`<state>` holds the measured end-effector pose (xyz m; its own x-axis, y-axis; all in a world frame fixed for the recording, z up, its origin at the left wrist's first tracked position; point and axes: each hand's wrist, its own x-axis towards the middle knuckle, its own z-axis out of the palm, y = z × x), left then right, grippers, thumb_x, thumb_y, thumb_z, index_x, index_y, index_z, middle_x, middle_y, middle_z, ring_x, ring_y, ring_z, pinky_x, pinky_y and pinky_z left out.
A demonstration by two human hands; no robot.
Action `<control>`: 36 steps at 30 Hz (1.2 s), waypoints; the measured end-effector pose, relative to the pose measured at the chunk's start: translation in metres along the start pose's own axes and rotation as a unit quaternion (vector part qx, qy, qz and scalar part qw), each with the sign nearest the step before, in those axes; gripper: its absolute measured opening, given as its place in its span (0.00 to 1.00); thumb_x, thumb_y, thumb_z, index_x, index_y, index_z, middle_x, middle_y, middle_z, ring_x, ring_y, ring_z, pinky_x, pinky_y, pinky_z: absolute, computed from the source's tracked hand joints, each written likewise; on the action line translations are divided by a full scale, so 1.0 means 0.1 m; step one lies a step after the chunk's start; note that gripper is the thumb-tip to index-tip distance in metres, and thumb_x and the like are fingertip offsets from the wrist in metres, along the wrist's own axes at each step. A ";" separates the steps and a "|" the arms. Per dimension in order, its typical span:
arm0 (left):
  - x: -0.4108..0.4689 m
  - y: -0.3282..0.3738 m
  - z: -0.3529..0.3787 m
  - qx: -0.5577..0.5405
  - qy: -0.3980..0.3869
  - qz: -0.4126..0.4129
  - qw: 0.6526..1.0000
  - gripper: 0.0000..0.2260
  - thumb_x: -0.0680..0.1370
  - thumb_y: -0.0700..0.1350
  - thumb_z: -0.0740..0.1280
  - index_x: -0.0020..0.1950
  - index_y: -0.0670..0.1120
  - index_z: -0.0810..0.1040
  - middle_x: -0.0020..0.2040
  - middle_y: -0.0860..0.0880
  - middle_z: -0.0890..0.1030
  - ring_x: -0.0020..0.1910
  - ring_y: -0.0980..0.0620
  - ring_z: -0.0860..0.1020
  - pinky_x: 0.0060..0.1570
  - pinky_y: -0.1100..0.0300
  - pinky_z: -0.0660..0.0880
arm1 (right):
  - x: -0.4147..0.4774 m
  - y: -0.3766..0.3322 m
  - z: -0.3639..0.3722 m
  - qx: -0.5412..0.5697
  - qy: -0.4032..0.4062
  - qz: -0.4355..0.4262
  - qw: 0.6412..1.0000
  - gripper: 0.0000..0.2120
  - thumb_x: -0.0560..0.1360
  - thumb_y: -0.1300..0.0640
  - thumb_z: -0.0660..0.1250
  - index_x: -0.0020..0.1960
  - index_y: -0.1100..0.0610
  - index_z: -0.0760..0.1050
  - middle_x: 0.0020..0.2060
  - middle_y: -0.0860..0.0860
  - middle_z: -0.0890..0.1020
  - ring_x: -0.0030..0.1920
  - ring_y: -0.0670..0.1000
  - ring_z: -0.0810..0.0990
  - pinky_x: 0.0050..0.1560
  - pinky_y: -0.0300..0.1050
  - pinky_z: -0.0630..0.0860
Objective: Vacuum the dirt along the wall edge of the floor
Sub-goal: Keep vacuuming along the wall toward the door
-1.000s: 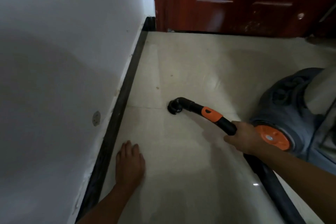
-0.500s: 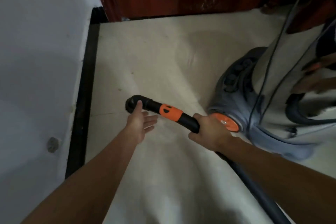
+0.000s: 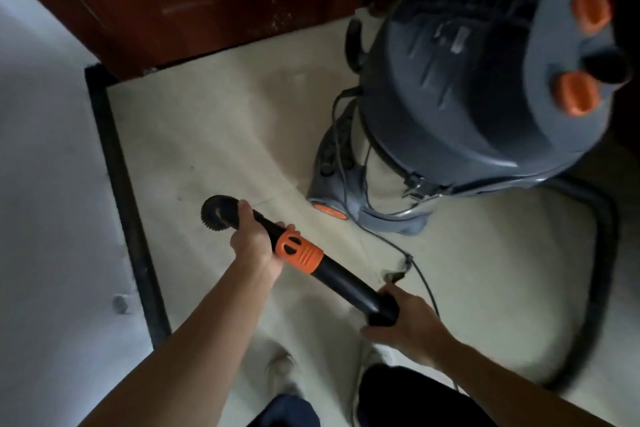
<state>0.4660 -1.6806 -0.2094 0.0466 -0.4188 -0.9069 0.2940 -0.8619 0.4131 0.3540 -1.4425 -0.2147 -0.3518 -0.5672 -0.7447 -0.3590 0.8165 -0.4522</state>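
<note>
Left hand (image 3: 254, 243) in the centre of the frame, fingers wrapped around the black vacuum wand (image 3: 341, 279) just behind the round brush head (image 3: 218, 213) and touching the orange collar (image 3: 299, 253). Right hand (image 3: 410, 324) lower and further right, fingers closed round the rear end of the same wand. Brush head lifted toward the camera, bristles showing, near the black baseboard (image 3: 128, 198) but apart from it. White wall (image 3: 52, 166) filling the left side. Pale tiled floor (image 3: 214, 135) running up to a dark red door (image 3: 194, 0) at the top. Grey canister vacuum (image 3: 464, 80) with orange knobs at upper right, its hose (image 3: 604, 253) looping down the right edge. Small dark specks on the floor beside the baseboard
</note>
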 end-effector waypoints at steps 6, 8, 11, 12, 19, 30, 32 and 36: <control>-0.94 0.34 0.34 0.048 -0.007 -0.010 0.999 0.20 0.76 0.62 0.66 0.49 0.45 0.70 0.34 0.45 0.73 0.25 0.50 0.73 0.28 0.58 0.75 | -0.77 0.03 -0.42 -0.009 0.002 0.046 0.999 0.16 0.58 0.43 0.73 0.43 0.45 0.74 0.34 0.44 0.80 0.36 0.43 0.78 0.35 0.35 0.69; -1.24 0.46 0.50 0.064 -0.031 -0.005 0.997 0.22 0.74 0.63 0.68 0.52 0.46 0.72 0.33 0.46 0.73 0.24 0.50 0.74 0.29 0.58 0.76 | -0.99 -0.09 -0.57 -0.017 0.044 0.043 0.998 0.19 0.59 0.41 0.69 0.47 0.47 0.75 0.35 0.43 0.80 0.36 0.44 0.77 0.33 0.35 0.68; -1.68 0.57 0.81 0.096 -0.071 0.000 0.993 0.22 0.73 0.63 0.70 0.53 0.47 0.72 0.30 0.47 0.74 0.24 0.51 0.74 0.28 0.59 0.75 | -1.24 -0.30 -0.79 -0.025 0.094 0.035 0.995 0.17 0.64 0.43 0.69 0.50 0.47 0.76 0.38 0.43 0.80 0.40 0.46 0.77 0.38 0.39 0.69; -1.80 0.57 0.91 0.118 -0.078 0.009 0.990 0.21 0.74 0.62 0.70 0.53 0.46 0.72 0.30 0.47 0.74 0.24 0.51 0.75 0.29 0.59 0.76 | -1.30 -0.37 -0.87 -0.018 0.109 0.033 0.993 0.16 0.64 0.43 0.69 0.50 0.47 0.76 0.40 0.44 0.81 0.42 0.47 0.79 0.40 0.40 0.70; -2.51 0.29 1.58 0.215 -0.105 0.068 0.969 0.12 0.76 0.48 0.71 0.45 0.42 0.72 0.33 0.44 0.74 0.29 0.46 0.74 0.38 0.52 0.77 | -1.35 -0.72 -1.51 0.049 0.129 0.026 0.990 0.17 0.66 0.46 0.69 0.53 0.48 0.74 0.41 0.46 0.79 0.48 0.53 0.82 0.42 0.43 0.71; -2.98 0.29 2.43 0.379 -0.127 0.174 0.900 0.08 0.75 0.42 0.71 0.41 0.42 0.73 0.28 0.43 0.72 0.20 0.48 0.70 0.26 0.59 0.72 | -1.18 -0.43 -2.62 0.304 0.147 0.131 0.932 0.07 0.70 0.55 0.74 0.42 0.50 0.76 0.39 0.49 0.83 0.42 0.51 0.82 0.45 0.43 0.77; -2.98 0.32 2.50 0.410 -0.138 0.190 0.881 0.08 0.75 0.42 0.71 0.41 0.42 0.73 0.28 0.43 0.72 0.20 0.47 0.70 0.26 0.59 0.73 | -1.09 -0.58 -2.81 0.420 0.174 0.122 0.882 0.05 0.73 0.57 0.71 0.40 0.56 0.77 0.35 0.52 0.83 0.37 0.53 0.82 0.37 0.45 0.77; -2.86 0.48 2.62 0.463 -0.164 0.217 0.843 0.08 0.75 0.43 0.71 0.43 0.42 0.73 0.28 0.43 0.72 0.21 0.47 0.71 0.28 0.57 0.74 | -0.87 -0.96 -3.05 0.570 0.179 0.161 0.786 0.10 0.77 0.52 0.67 0.44 0.59 0.78 0.37 0.56 0.83 0.34 0.53 0.81 0.34 0.42 0.73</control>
<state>0.2164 -1.6774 0.0921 -0.3543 -0.6778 -0.6443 -0.5620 -0.3963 0.7260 0.1560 -1.5043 0.0434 -0.5598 -0.1391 -0.8169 0.7338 0.3747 -0.5666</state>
